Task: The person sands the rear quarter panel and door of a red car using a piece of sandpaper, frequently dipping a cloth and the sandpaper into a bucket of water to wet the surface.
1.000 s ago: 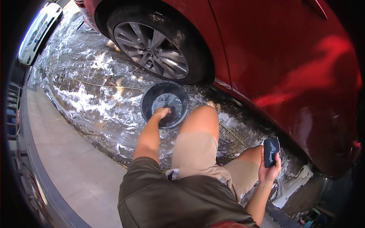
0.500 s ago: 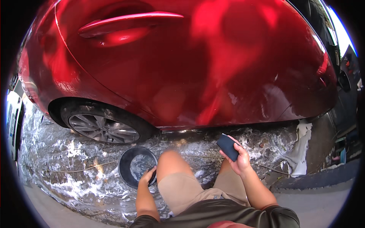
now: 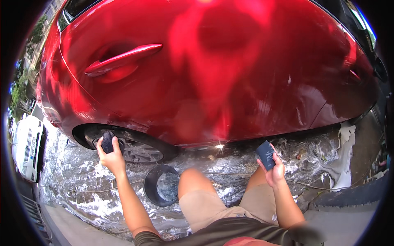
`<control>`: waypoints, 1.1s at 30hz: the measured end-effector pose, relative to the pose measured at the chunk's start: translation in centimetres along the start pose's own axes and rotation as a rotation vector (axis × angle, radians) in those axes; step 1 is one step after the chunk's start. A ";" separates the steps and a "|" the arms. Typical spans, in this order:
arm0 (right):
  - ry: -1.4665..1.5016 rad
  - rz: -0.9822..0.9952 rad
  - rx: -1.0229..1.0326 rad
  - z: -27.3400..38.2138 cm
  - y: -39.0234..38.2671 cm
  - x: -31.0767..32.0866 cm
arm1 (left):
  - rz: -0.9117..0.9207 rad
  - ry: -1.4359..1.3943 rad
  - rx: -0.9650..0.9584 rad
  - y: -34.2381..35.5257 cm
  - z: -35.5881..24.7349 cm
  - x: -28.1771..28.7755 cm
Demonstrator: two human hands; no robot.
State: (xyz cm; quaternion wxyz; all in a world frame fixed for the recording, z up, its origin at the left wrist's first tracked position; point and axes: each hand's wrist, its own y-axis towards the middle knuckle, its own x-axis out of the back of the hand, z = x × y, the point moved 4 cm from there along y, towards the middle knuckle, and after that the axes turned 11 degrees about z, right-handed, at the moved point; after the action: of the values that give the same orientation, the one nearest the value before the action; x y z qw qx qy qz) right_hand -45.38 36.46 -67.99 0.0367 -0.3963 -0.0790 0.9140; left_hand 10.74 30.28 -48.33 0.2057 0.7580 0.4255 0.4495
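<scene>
My left hand (image 3: 111,159) grips a dark, rough-looking sponge (image 3: 108,142) in front of the rear part of the car wheel (image 3: 143,151), covering some of its tyre and spokes. Whether the sponge touches the tyre I cannot tell. In my right hand (image 3: 276,172) is a flat dark blue-grey block (image 3: 265,156) with pale marks on its face, held above my right knee and away from the car. Between my left arm and left knee stands a black bucket (image 3: 149,187) with cloudy liquid in it.
The glossy red car (image 3: 246,102) fills the far side, with its door handle (image 3: 127,58) at upper left. Foamy wet ground (image 3: 98,180) lies below it, crossed by a thin hose or cable (image 3: 230,174). A white car (image 3: 28,147) stands at far left.
My left hand has left the bucket's rim and moved up and left to the wheel, with the dark sponge now showing in it. The view has shifted; my right hand still holds the block.
</scene>
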 end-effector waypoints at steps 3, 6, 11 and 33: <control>-0.038 -0.012 0.148 2.0 0.6 1.4 | -0.228 -0.064 -0.394 8.5 -14.8 3.0; -0.022 -0.071 0.321 5.1 1.6 0.4 | -0.288 -0.034 -0.617 14.5 -26.5 2.6; -0.063 -0.089 0.520 11.2 2.9 1.6 | -0.225 -0.212 -0.891 14.2 -42.7 -5.9; -1.570 -0.392 1.514 30.5 13.5 -17.6 | -0.312 -0.093 -0.903 20.5 -37.5 -4.5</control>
State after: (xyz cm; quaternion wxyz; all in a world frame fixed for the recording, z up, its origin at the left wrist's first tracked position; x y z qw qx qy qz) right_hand -55.74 17.36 -37.13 0.3534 0.4375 0.4375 0.7016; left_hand -12.98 12.57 -17.17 0.5982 0.5394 0.2866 0.5187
